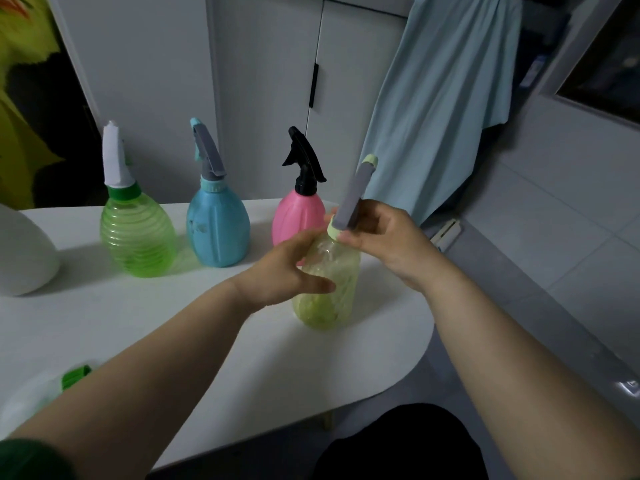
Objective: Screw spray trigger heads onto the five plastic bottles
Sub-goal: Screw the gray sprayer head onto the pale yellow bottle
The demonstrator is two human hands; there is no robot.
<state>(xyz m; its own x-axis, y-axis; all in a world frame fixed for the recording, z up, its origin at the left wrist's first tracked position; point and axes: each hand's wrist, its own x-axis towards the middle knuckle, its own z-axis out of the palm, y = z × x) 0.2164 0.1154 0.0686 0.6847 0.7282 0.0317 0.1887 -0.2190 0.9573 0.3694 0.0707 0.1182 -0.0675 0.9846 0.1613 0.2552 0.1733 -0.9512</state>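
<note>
Bottle four, the pale yellow-green bottle [327, 285], stood upright on the white table [214, 344] near its right-hand rounded edge, just in front of the pink bottle [298, 216]. Left hand [294, 268] wrapped the bottle's shoulder, fingers curled around the body. Right hand [384, 237] pinched the grey trigger head [351, 199] low down at its pale green collar, thumb and fingertips closed on it, head tilted to the right over the neck.

Judgement: threading in progress. Head should be brought upright before turning, or the collar may cross-thread; bottle held steady, collar turned rather than the trigger body.

Green ribbed bottle [138, 233], blue bottle [218, 226] and the pink bottle each carried a head and stood in a row at the back of the table.

Not resolved: the neck and threads, covered by both hands, so seating depth unknown. A white object [24, 251] at the left edge was cut off. A white object with a green part [74, 375] at lower left was blurred and partly behind the left forearm; possibly the fifth bottle, unconfirmed.
</note>
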